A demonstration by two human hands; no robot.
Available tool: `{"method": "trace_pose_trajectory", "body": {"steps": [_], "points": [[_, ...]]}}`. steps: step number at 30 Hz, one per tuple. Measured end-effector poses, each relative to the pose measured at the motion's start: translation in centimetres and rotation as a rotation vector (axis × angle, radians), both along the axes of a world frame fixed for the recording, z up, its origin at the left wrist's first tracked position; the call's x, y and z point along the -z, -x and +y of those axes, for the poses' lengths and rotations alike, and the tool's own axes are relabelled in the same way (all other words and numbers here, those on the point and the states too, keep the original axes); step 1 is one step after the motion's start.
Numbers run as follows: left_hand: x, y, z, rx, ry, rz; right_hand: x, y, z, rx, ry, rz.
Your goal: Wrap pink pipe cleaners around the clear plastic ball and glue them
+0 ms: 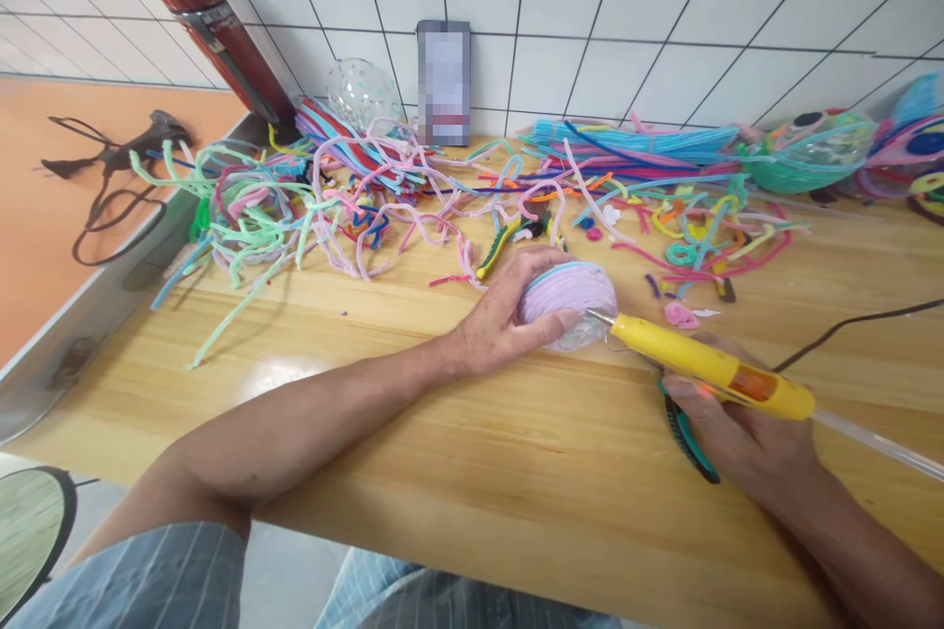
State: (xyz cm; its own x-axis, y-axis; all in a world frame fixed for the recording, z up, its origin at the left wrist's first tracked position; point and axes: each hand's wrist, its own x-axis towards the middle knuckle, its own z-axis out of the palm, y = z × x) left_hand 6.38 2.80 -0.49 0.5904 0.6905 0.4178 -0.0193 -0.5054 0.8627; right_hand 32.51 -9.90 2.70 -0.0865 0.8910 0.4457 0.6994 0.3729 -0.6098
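Observation:
My left hand (pixel 516 314) is wrapped around a ball wound with pink and light blue pipe cleaners (pixel 571 295); clear plastic shows at its underside. In my right hand (pixel 744 428) is a yellow hot glue gun (pixel 685 354), its metal tip at the right side of the ball. I cannot tell whether tip and ball touch. A clear glue stick (pixel 885 442) sticks out of the gun's rear. Teal-and-black-handled pliers (pixel 684 432) lie at my right hand, partly hidden by it. Just beyond the ball is a yellow-and-black-handled tool (pixel 499 248).
Loose pipe cleaners (pixel 251 206) are strewn along the back, with a blue bundle (pixel 634 138). A phone (pixel 444 84) leans on the tiled wall, near a clear bowl-like piece (pixel 361 90) and red thermos (pixel 221 39). A dark cord (pixel 848 322) runs off right.

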Motion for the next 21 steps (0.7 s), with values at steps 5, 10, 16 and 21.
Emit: {"method": "trace_pose_trajectory", "body": {"steps": [5,10,16,21], "points": [[0.07,-0.03,0.03,-0.009,-0.02,-0.004,0.05,-0.08,-0.08,0.007,0.009,-0.016],[0.32,0.0,0.09,-0.015,-0.007,-0.006,0.47,-0.16,-0.32,0.002,0.036,0.008],[0.32,-0.01,0.12,-0.015,-0.017,0.009,0.7,-0.16,-0.22,0.013,0.016,0.028],[0.11,0.0,0.06,-0.017,-0.004,-0.001,0.33,-0.05,-0.18,0.023,0.033,0.028]]}}
